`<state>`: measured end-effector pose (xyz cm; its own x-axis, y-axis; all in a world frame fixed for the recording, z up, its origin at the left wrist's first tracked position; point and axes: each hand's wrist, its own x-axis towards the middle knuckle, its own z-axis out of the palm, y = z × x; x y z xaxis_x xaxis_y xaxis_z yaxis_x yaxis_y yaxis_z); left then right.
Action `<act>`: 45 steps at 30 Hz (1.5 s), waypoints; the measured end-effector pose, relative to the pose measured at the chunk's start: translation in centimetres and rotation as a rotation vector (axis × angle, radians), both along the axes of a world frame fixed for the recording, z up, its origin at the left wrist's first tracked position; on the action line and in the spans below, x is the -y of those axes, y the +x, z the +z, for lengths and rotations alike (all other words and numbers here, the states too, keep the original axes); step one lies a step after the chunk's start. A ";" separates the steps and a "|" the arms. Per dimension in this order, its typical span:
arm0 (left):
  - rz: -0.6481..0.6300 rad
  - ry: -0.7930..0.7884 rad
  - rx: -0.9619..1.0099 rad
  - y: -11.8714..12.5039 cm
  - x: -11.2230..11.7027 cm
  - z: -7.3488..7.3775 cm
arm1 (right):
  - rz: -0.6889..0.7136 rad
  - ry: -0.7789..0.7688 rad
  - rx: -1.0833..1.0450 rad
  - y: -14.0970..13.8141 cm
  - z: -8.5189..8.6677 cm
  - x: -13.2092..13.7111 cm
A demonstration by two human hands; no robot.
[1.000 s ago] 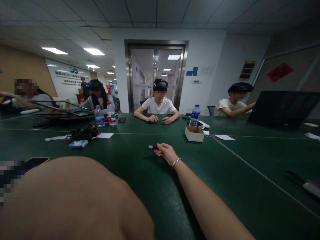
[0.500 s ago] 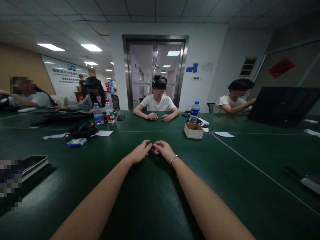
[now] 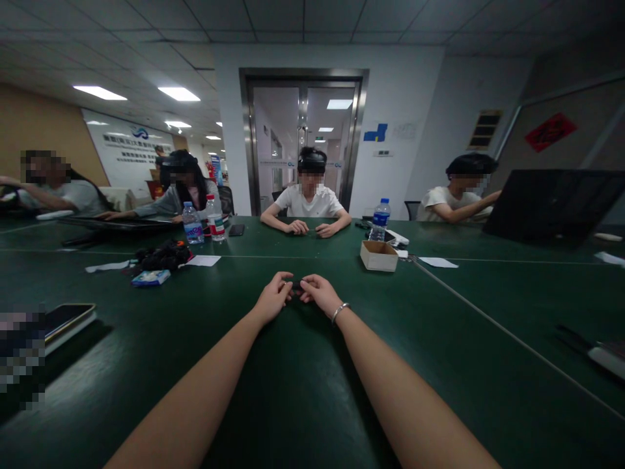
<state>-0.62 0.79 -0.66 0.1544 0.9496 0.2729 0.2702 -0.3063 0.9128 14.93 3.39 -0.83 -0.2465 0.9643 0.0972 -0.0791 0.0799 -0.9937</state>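
Two bare hands meet over the near middle of the green table (image 3: 297, 391), with a small dark object (image 3: 297, 285) between them; the right hand (image 3: 318, 294), with a silver bracelet (image 3: 340, 314) at its wrist, pinches the right end of that object between thumb and fingers; the left hand (image 3: 272, 299) has its thumb and forefinger drawn narrow at the left end, the other fingers loosely curled, and I cannot tell whether they grip it or only touch it.

Far and to the right of the hands stands an open-topped pale box (image 3: 379, 262); behind it is a blue-capped bottle (image 3: 379, 223), and a white sheet (image 3: 438, 262) lies to its right; at far right a large dark panel (image 3: 551, 205) tilts up from the table.

To the left lie a blue-and-white packet (image 3: 151, 278) and, just beyond it, a tangled black bundle (image 3: 163, 255); farther off, two bottles (image 3: 193, 225) stand side by side, one blue-capped, one red-capped; a phone (image 3: 71, 320) shows at near left.

Across the table, a person in a white shirt (image 3: 312, 203) sits with both forearms on the far edge; three more people sit along that side, one at right and two at left.
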 end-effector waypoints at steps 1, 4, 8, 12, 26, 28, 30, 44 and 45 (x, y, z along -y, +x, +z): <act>-0.003 0.005 -0.002 0.0 0.1 0.1 | 0.001 -0.003 -0.006 0.0 0.0 0.0; 0.021 0.001 0.014 -0.1 0.1 0.3 | 0.005 -0.011 -0.020 0.0 -0.1 -0.1; 0.083 -0.091 0.001 -0.4 -0.3 0.2 | -0.006 -0.012 -0.016 0.0 -0.1 -0.2; 0.052 -0.129 -0.093 -0.7 -0.6 0.0 | -0.012 -0.014 -0.019 0.1 -0.2 -0.2; -0.006 -0.085 0.003 -0.9 -1.2 -0.4 | -0.005 -0.011 -0.016 0.1 0.0 0.0; 0.005 -0.122 0.031 -1.0 -1.3 -0.4 | 0.001 -0.006 -0.009 0.1 0.0 0.0; -0.008 -0.177 -0.001 -1.0 -1.5 -0.5 | 0.007 -0.004 -0.005 0.1 0.1 0.0; 0.019 -0.098 0.062 -0.6 -0.4 0.3 | 0.025 0.019 -0.007 0.2 -0.2 -0.1; 0.017 -0.071 0.058 -0.6 -0.4 0.3 | 0.027 0.018 -0.006 0.2 -0.1 -0.1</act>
